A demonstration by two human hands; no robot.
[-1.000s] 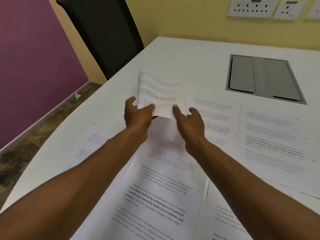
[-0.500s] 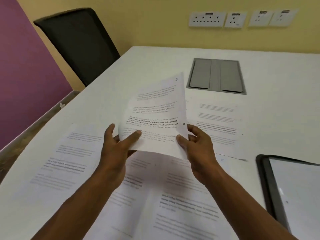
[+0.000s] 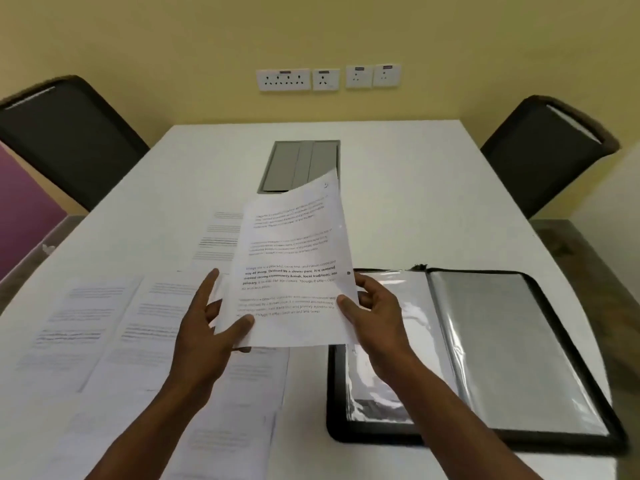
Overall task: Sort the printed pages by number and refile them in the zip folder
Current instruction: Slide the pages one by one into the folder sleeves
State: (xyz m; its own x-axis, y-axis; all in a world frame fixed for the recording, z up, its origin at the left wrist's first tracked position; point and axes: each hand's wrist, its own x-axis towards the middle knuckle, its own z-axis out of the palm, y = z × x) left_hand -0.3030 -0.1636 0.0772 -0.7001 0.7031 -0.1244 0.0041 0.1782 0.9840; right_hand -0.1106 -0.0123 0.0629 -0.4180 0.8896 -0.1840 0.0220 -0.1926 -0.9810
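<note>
Both hands hold one printed page (image 3: 294, 265) up off the table (image 3: 415, 188), text facing the camera, top corner tilted away to the right. Left hand (image 3: 207, 327) pinches the lower left corner: thumb on the front, index finger stretched up along the left edge, other fingers behind the sheet. Right hand (image 3: 377, 313) grips the right edge low down, thumb on the front, fingers curled behind. Page number too small to read.

Zip folder (image 3: 502, 358) lies open on the table, right of the page, clear sleeves showing; the page's lower right corner overlaps its left side. More pages (image 3: 114, 323) lie flat in rows to the left and under the forearms. Grey hatch (image 3: 298, 164) set in the table beyond. Two dark chairs (image 3: 69, 140) flank the far end. Wall sockets (image 3: 325, 77) above.
</note>
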